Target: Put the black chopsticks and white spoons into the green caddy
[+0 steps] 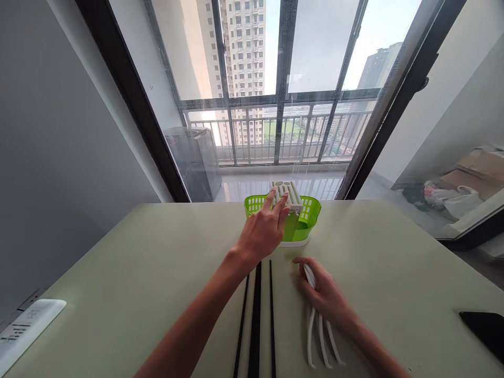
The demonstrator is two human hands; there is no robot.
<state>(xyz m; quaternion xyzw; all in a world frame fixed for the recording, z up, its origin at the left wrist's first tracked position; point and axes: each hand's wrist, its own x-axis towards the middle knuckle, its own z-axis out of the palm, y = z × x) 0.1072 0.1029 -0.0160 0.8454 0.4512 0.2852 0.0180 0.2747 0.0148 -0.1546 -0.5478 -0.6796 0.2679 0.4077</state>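
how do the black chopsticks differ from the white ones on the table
The long thin black chopsticks lie loose on the pale green table, untouched; the long thin white chopsticks are gathered under the right hand. The black ones lie straight and roughly parallel; the white ones fan apart toward the near end. The black ones lie under the left forearm. Both sets lie flat, pointing toward the green plastic basket.

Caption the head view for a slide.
Left hand touches white insert of green cutlery holder; right hand grips white chopsticks beside black chopsticks.

Bright daylight floods through the window point(275, 79), sky overexposed; sharp centre, wide-angle bending at the edges.
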